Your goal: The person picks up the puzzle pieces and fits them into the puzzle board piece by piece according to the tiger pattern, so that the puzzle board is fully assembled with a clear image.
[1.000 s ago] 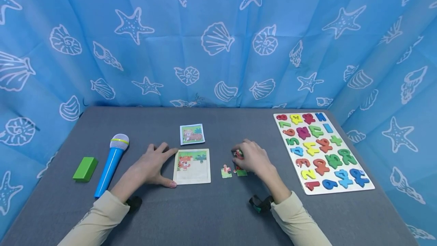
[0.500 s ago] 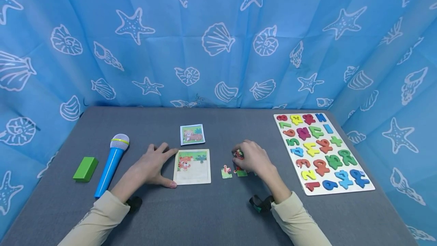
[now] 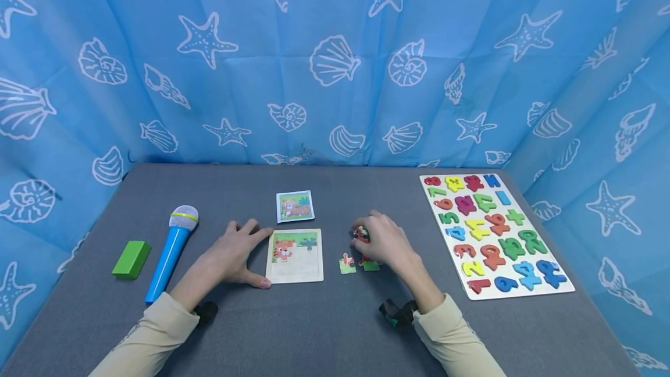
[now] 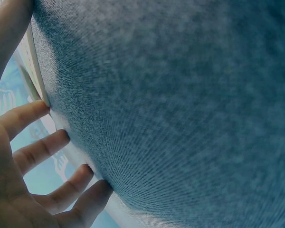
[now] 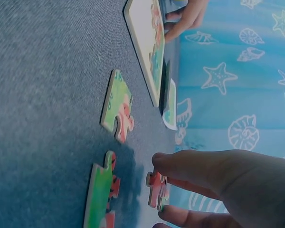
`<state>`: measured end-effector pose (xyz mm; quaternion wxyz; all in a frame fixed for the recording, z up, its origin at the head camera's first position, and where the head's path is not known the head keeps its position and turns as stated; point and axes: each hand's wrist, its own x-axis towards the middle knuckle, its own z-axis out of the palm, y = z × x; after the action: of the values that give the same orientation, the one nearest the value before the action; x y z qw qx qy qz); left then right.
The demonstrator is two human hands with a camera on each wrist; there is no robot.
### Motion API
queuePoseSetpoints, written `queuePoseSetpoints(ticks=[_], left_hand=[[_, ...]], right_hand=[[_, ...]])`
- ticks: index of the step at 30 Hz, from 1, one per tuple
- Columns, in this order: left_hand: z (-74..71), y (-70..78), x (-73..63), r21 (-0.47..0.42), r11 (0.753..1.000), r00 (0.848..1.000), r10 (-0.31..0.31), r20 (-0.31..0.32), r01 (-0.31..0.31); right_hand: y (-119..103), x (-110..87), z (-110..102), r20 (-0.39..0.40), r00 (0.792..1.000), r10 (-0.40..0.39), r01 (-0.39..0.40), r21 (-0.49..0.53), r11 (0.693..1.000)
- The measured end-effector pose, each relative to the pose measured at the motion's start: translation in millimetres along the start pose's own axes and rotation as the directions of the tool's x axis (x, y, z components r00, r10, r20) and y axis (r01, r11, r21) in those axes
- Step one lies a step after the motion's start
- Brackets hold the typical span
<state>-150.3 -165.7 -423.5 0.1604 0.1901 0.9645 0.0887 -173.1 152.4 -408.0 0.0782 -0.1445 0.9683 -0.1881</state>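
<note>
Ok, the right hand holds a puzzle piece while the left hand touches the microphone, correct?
Not quite: the left hand touches the puzzle tray, not the microphone, as the head view shows. The right hand does hold a puzzle piece.

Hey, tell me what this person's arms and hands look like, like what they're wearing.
The left sleeve and right sleeve are pale beige, with broad cuffs. Black gear shows below the left cuff and right cuff, the right with a green patch. The left hand and right hand wear no gloves.
</note>
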Motion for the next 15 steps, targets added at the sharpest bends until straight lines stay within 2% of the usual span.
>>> queuePoseSetpoints(ticks=[15], left_hand=[[-0.7,0.0,1.5,0.006,1.0,1.0,-0.007,0.015,0.007]], right_hand=[[-25.5,2.4,3.3,-0.007,1.0,-0.031,0.03,-0.028,0.999]])
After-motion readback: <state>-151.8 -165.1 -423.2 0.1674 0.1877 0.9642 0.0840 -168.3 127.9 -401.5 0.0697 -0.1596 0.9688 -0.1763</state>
